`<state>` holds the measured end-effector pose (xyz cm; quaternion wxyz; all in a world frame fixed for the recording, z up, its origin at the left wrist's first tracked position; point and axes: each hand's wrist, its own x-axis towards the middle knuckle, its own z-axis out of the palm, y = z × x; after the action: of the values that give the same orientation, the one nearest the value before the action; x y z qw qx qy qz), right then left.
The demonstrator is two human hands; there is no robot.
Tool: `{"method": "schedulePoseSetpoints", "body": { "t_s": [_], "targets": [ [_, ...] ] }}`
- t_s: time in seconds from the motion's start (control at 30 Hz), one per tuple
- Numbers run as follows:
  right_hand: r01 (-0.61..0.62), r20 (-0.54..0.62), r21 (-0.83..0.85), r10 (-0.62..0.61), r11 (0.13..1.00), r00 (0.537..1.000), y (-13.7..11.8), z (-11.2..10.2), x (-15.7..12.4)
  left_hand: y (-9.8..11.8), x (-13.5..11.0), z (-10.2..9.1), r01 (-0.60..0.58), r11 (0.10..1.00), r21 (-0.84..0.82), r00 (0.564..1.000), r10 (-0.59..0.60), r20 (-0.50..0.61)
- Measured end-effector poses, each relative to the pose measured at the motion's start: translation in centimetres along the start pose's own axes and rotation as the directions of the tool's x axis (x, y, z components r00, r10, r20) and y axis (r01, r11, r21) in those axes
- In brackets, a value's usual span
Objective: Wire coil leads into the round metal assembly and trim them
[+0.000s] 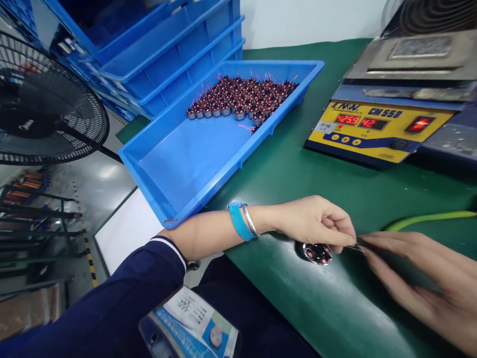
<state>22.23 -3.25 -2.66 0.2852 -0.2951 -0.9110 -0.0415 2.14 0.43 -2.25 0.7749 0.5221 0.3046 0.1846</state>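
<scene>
While the blue tray holds a big batch of copper-wound coils, left hand pinches one coil and right hand pinches its thin wire lead, so looks barely started.

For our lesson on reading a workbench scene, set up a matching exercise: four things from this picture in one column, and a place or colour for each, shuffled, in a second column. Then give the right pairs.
Things
1. wound coil
2. batch of coils
3. yellow-fronted machine
4. wristband

Places or colours
A. blue, on the left forearm
B. on the green mat, under the left hand
C. at the far end of the blue tray
D. at the right of the bench, red digits lit

Pairs: 1-B, 2-C, 3-D, 4-A

The right hand meets the left at a thin wire.
</scene>
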Motion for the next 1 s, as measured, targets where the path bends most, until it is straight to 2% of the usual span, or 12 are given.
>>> {"method": "schedulePoseSetpoints", "body": {
  "t_s": [0.1, 0.3, 0.47, 0.7, 0.73, 0.8, 0.83, 0.87, 0.9, 0.93, 0.97, 1.0],
  "targets": [
    [0.141, -0.021, -0.005, -0.141, 0.99, 0.99, 0.4, 0.0, -0.2, 0.0, 0.2, 0.0, 0.025, 0.999, -0.029, 1.0, -0.025, -0.006],
    [0.151, 0.008, 0.019, -0.151, 0.988, 0.989, 1.0, -0.1, -1.4, 0.0, 0.1, 0.1, 0.028, 0.999, -0.031, 1.0, -0.029, -0.009],
    [0.208, -0.005, 0.005, -0.208, 0.978, 0.978, 1.1, -0.2, -0.9, -0.1, -0.1, 0.0, 0.023, 1.0, -0.006, 1.0, -0.023, -0.008],
    [0.206, -0.016, -0.046, -0.207, 0.977, 0.978, 0.5, 0.0, -0.3, 0.0, -0.1, 0.1, 0.014, 0.999, 0.039, 1.0, -0.014, -0.012],
    [0.134, -0.019, -0.045, -0.135, 0.99, 0.991, 0.0, 0.0, 0.0, 0.0, -0.1, 0.2, 0.003, 0.998, 0.055, 1.0, -0.002, -0.018],
    [-0.167, 0.054, 0.133, 0.162, 0.977, 0.985, -0.8, 0.2, 0.6, 0.1, -0.3, 0.2, -0.031, 0.995, 0.093, 0.999, 0.034, -0.025],
    [-0.385, 0.171, 0.3, 0.348, 0.873, 0.922, -1.2, 0.4, 0.8, 0.2, -0.4, 0.3, -0.051, 0.992, 0.112, 0.998, 0.054, -0.028],
    [-0.588, 0.347, 0.444, 0.475, 0.676, 0.808, -1.5, 0.5, 1.0, 0.2, -0.5, 0.3, -0.068, 0.99, 0.124, 0.997, 0.073, -0.029],
    [-0.723, 0.52, 0.515, 0.502, 0.46, 0.691, -1.6, 0.6, 1.1, 0.3, -0.5, 0.3, -0.077, 0.988, 0.131, 0.996, 0.081, -0.027],
    [-0.783, 0.62, 0.531, 0.48, 0.326, 0.62, -1.7, 0.6, 1.1, 0.3, -0.6, 0.3, -0.075, 0.989, 0.13, 0.997, 0.079, -0.026],
    [-0.788, 0.62, 0.525, 0.49, 0.322, 0.613, -1.7, 0.6, 1.0, 0.3, -0.6, 0.3, -0.066, 0.99, 0.124, 0.997, 0.069, -0.025],
    [-0.748, 0.53, 0.494, 0.529, 0.443, 0.663, -1.5, 0.6, 0.8, 0.3, -0.6, 0.3, -0.053, 0.992, 0.112, 0.998, 0.056, -0.02]
  ]
}}
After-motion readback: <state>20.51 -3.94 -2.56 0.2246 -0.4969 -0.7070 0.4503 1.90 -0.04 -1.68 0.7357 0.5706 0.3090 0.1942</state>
